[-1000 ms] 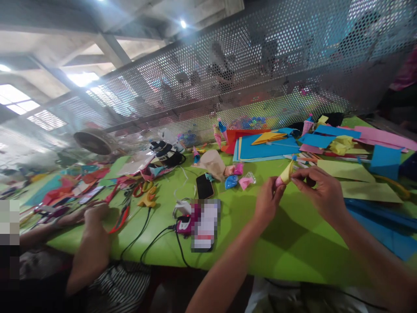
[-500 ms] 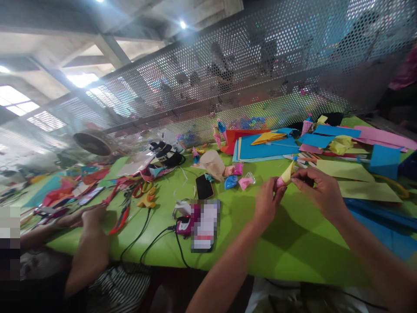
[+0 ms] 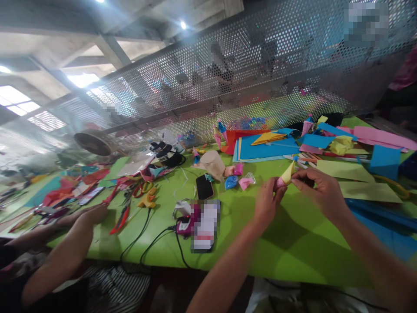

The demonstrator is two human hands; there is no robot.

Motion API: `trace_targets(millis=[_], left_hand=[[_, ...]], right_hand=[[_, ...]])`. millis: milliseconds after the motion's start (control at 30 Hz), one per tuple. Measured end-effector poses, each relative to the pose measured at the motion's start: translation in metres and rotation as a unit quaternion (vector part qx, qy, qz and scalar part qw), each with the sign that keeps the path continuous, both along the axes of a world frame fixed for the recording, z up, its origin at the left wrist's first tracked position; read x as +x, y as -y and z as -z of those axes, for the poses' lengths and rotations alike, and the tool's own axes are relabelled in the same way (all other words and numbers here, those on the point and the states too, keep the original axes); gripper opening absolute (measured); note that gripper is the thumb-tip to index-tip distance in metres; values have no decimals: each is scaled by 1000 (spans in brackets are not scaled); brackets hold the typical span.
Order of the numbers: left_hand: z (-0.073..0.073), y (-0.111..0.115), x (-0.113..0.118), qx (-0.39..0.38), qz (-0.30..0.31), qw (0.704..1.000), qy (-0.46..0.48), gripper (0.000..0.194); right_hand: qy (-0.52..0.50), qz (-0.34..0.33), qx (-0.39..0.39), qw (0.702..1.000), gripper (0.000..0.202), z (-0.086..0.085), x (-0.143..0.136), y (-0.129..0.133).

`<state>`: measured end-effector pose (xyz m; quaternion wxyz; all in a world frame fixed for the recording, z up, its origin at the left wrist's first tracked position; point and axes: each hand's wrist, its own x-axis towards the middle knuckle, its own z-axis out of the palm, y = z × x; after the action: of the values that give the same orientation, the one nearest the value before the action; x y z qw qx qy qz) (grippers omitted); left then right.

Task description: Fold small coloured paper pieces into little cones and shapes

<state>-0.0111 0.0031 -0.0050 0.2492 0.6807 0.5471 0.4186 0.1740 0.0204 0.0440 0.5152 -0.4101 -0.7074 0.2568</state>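
Above the green table (image 3: 293,252), my left hand (image 3: 269,195) grips the pink lower end of a small paper cone (image 3: 288,174). The cone is yellow in its upper part, has a blue tip, and leans to the upper right. From the right, my right hand (image 3: 314,184) pinches at the cone's side with thumb and forefinger; what lies right between these fingertips is hidden. Left of my hands lie small bags of pink clay (image 3: 246,182) and blue clay (image 3: 231,182). Yellow paper sheets (image 3: 368,192) lie just beyond my right hand.
Farther left are a phone (image 3: 204,187), a blurred-out phone (image 3: 206,228), a purple power strip (image 3: 188,226) with cables, and a yellow glue gun (image 3: 148,198). A co-worker's arms (image 3: 76,226) rest at far left. Blue sheets (image 3: 267,147) lie behind; a perforated metal screen (image 3: 208,82) bounds the back.
The co-worker's forearms at the far left have shifted a little. My hands and the paper cone stay practically where they were.
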Motion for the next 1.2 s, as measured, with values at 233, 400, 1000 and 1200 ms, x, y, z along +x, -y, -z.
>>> trace_targets(millis=[233,400,1000,1200], left_hand=[[0,1,0,12,1,1000,-3,22],[-1,1,0,6,6,1000,5,21],[-1,1,-2,17,3,1000,-23,23],[-1,1,-1,34,1,999,-39,26]], right_hand=[[10,-2,-4,1000,11,3,1,-2],[16,-7,-7,1000,12,1,2,-1],[44,-7,35,998,8,7,4,-5],[75,-11,52,996,7,8,4,-5]])
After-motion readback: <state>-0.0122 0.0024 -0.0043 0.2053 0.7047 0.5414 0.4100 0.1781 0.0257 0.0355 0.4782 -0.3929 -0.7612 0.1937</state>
